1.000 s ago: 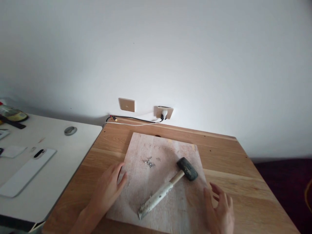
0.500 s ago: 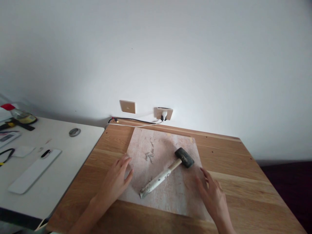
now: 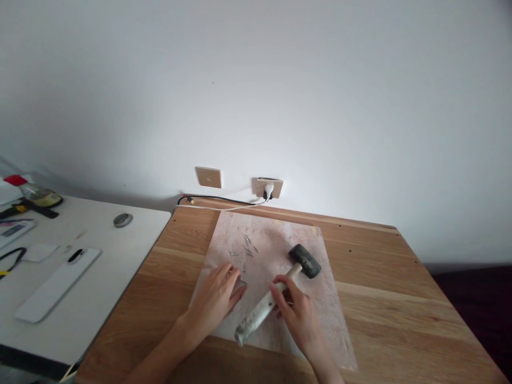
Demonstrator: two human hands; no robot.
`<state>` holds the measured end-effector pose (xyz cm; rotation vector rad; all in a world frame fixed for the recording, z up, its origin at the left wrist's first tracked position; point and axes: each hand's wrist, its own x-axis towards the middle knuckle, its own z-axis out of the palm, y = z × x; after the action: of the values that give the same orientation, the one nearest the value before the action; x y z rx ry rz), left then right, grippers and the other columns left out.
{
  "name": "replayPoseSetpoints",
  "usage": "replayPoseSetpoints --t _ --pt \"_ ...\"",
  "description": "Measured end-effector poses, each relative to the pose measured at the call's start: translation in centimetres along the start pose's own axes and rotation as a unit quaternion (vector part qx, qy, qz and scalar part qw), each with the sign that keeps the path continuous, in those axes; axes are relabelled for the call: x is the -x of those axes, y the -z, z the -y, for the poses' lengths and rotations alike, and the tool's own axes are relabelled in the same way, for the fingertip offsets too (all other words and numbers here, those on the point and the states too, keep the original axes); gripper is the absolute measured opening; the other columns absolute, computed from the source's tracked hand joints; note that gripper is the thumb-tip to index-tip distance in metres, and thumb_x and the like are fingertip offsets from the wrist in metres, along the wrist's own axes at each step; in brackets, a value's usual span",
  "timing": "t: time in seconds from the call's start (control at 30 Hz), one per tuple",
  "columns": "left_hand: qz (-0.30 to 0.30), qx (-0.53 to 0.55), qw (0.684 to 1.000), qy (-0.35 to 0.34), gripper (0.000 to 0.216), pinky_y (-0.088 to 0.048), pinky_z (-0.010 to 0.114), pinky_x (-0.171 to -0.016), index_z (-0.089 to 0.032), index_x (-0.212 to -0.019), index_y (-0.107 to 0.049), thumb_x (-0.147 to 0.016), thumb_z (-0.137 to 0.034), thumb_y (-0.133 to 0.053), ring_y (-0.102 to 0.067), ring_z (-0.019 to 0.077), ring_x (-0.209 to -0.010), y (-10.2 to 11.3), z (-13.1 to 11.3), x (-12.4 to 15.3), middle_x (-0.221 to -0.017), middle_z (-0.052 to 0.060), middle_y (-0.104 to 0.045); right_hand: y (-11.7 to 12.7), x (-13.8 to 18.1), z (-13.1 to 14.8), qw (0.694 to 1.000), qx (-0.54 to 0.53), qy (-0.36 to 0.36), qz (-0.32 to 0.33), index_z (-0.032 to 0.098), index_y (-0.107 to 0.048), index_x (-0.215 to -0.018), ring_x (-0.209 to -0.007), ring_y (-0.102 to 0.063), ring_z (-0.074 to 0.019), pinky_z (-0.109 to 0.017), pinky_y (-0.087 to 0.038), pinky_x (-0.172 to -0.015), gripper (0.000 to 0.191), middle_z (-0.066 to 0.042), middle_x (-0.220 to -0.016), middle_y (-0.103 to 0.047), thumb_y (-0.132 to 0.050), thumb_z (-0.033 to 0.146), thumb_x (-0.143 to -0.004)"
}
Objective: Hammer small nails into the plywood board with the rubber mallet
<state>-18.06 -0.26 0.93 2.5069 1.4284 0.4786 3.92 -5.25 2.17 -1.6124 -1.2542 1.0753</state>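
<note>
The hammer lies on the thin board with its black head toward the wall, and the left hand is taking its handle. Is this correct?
Not quite. In the head view it is the right hand that closes on the handle of the hammer; the left hand rests flat on the thin board beside it. The black head does point toward the wall.

A home room: wooden table (image 3: 400, 298), white desk (image 3: 100, 266) (wall socket (image 3: 267, 186) behind).

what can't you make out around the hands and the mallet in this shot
- Head view: whether the right hand grips the mallet or only rests on its handle; the hand hides the contact.
- What the left hand covers on the board.
- The small metal pieces: too small to identify.
</note>
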Motion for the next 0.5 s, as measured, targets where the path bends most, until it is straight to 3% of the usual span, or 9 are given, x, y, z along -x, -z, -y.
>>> replayPoseSetpoints --t 0.1,0.2,0.27,0.37,0.43,0.5 --pt "0.007 0.027 1.0 0.007 0.004 -0.054 0.034 -0.079 -0.021 -0.096 -0.062 -0.095 -0.017 -0.062 -0.067 0.0233 -0.091 -0.5 -0.3 -0.8 -0.097 0.005 -0.067 1.0 1.7 -1.2 0.974 -0.203 -0.066 -0.079 0.026 -0.058 -0.1 -0.066 -0.07 -0.0191 -0.025 -0.054 -0.049 0.039 -0.002 -0.085 -0.073 -0.075 0.058 -0.084" --pt "0.007 0.07 0.997 0.01 0.01 -0.053 0.032 -0.075 -0.021 -0.093 -0.06 -0.093 -0.011 -0.06 -0.067 0.0219 -0.088 -0.7 -0.6 -1.3 -0.096 0.005 -0.067 2.3 3.6 -2.1 0.95 -0.275 -0.107 -0.101 0.03 -0.052 -0.124 -0.045 -0.054 -0.0091 -0.018 -0.037 -0.03 0.056 -0.006 -0.108 -0.074 -0.078 0.055 -0.082" --pt "0.01 0.103 0.995 0.002 0.014 -0.051 0.03 -0.073 -0.021 -0.092 -0.06 -0.092 -0.007 -0.057 -0.067 0.0197 -0.084 -0.9 -0.9 -1.6 -0.094 0.004 -0.067 3.3 4.3 -2.2 0.963 -0.231 -0.093 -0.107 0.032 -0.046 -0.141 -0.036 -0.04 -0.0032 -0.017 -0.03 -0.026 0.068 -0.01 -0.119 -0.073 -0.075 0.057 -0.084" --pt "0.012 0.135 0.991 -0.018 0.018 -0.051 0.028 -0.072 -0.022 -0.09 -0.059 -0.091 -0.004 -0.053 -0.066 0.0175 -0.081 -1.2 -1.6 -2.2 -0.09 0.002 -0.067 4.9 4.2 -2.3 0.984 -0.083 -0.052 -0.148 0.034 -0.033 -0.157 -0.034 -0.04 -0.0033 -0.02 -0.036 -0.028 0.077 -0.013 -0.127 -0.071 -0.066 0.056 -0.091" --pt "0.014 0.132 0.991 -0.031 0.019 -0.052 0.028 -0.073 -0.022 -0.093 -0.06 -0.091 -0.004 -0.053 -0.066 0.0178 -0.082 -1.4 -2.1 -2.7 -0.09 0.002 -0.067 6.1 3.6 -2.7 0.987 0.027 -0.037 -0.156 0.031 -0.028 -0.162 -0.038 -0.052 -0.0094 -0.025 -0.045 -0.033 0.079 -0.013 -0.124 -0.074 -0.06 0.054 -0.094" --pt "0.018 0.107 0.993 -0.046 0.02 -0.054 0.03 -0.076 -0.022 -0.097 -0.061 -0.091 -0.004 -0.055 -0.067 0.0192 -0.087 -1.5 -2.4 -3.2 -0.095 0.003 -0.068 7.0 2.9 -3.6 0.98 0.12 -0.016 -0.159 0.026 -0.031 -0.162 -0.059 -0.073 -0.0213 -0.032 -0.058 -0.049 0.076 -0.013 -0.118 -0.078 -0.056 0.05 -0.094"
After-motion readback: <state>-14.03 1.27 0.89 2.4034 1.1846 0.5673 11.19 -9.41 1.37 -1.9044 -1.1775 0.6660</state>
